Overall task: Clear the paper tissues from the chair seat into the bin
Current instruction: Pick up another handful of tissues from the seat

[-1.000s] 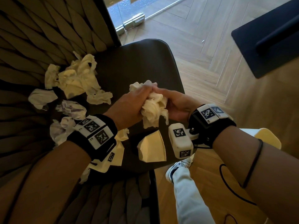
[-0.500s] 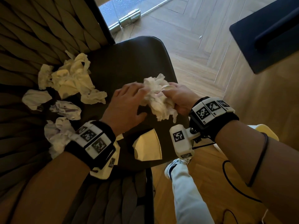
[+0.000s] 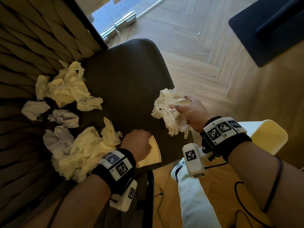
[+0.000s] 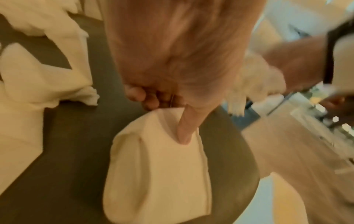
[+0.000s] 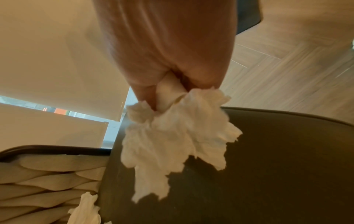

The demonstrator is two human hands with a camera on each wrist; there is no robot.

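Note:
My right hand (image 3: 182,104) grips a wad of crumpled tissues (image 3: 169,116) just above the right edge of the dark chair seat (image 3: 128,71). In the right wrist view the tissue wad (image 5: 172,136) hangs from the curled fingers (image 5: 145,97) of my right hand (image 5: 166,91). My left hand (image 3: 143,142) sits on a folded tissue (image 3: 153,153) at the seat's front edge. The left wrist view shows the thumb (image 4: 185,128) and curled fingers (image 4: 143,97) pinching that folded tissue (image 4: 157,166). A pale bin (image 3: 266,135) stands to the right, behind my right wrist.
More tissues lie on the seat: a pile at the back left (image 3: 69,86), two crumpled balls (image 3: 35,109) (image 3: 64,117), and a big heap at the front left (image 3: 82,150). A quilted chair back (image 3: 24,38) rises on the left. My leg (image 3: 194,195) stands beside the seat.
Both hands held the wad together before. My left hand has let go and dropped back to the folded tissue at the front edge. The right hand has carried the wad rightward.

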